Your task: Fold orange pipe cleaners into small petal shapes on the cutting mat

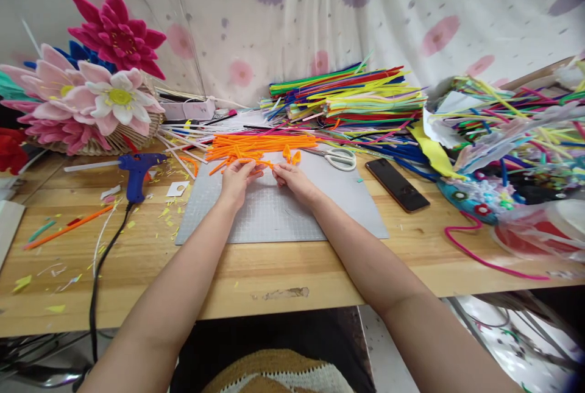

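Observation:
An orange pipe cleaner (pixel 264 163) stretches between my two hands over the grey cutting mat (pixel 274 222). My left hand (pixel 240 181) is closed on one part of it, and my right hand (pixel 292 177) pinches it close to the other end. Just beyond the fingers lies a pile of straight orange pipe cleaners (pixel 269 142). Two small orange shaped pieces (pixel 291 155) sit behind my right hand. Grey-handled scissors (pixel 342 158) rest at the mat's far right. My fingers partly hide the held piece.
A blue glue gun (pixel 137 170) with a black cord lies left among scraps. A phone (pixel 397 184) lies right of the mat. Bundles of coloured pipe cleaners (pixel 347 97) line the back. Fuzzy flowers (pixel 121 97) stand back left; a red-and-white tub (pixel 539 231) stands right.

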Demonstrator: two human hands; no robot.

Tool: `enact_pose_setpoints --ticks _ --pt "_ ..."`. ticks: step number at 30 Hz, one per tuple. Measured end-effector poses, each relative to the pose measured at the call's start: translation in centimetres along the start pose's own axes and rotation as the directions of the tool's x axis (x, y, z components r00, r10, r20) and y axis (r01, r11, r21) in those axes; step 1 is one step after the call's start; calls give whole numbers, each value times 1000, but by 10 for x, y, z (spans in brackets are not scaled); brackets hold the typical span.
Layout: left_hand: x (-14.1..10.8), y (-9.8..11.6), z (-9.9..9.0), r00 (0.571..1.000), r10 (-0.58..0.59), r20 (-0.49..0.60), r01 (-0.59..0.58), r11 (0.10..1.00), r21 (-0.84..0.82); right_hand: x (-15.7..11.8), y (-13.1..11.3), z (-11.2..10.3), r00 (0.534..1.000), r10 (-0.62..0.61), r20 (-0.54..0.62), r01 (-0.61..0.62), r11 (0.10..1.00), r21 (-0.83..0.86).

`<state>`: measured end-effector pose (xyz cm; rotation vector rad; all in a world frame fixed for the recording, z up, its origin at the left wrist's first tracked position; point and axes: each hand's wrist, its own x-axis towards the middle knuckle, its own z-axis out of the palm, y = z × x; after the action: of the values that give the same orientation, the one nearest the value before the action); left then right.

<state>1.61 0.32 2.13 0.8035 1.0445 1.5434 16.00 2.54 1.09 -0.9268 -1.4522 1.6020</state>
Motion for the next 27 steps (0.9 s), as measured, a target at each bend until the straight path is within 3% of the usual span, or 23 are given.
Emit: enact_pose_setpoints --ticks 3,6,10,13,16,22,27 --pt "-1 -10 3 998 60 -31 -59 997 44 2 1 -1 993 26 -111 -16 995 94" --pt "-5 -21 7 981 191 -43 -179 964 197 4 3 3 980 33 -196 -7 992 130" --pt "-18 -31 16 903 429 35 -390 781 487 5 8 13 935 -57 -351 87 994 70" --pt "-30 -33 26 865 490 111 -454 667 591 7 13 17 867 -177 -466 180 983 -38" --pt "-37 -31 33 869 475 134 -441 625 644 8 16 18 839 -209 -503 205 977 -64" --pt "-38 -29 32 948 299 104 -282 649 706 3 10 18 911 -86 -404 142 984 110" --pt "-23 -22 26 970 134 204 -237 721 651 10 13 5 910 -87 -405 93 996 -6"
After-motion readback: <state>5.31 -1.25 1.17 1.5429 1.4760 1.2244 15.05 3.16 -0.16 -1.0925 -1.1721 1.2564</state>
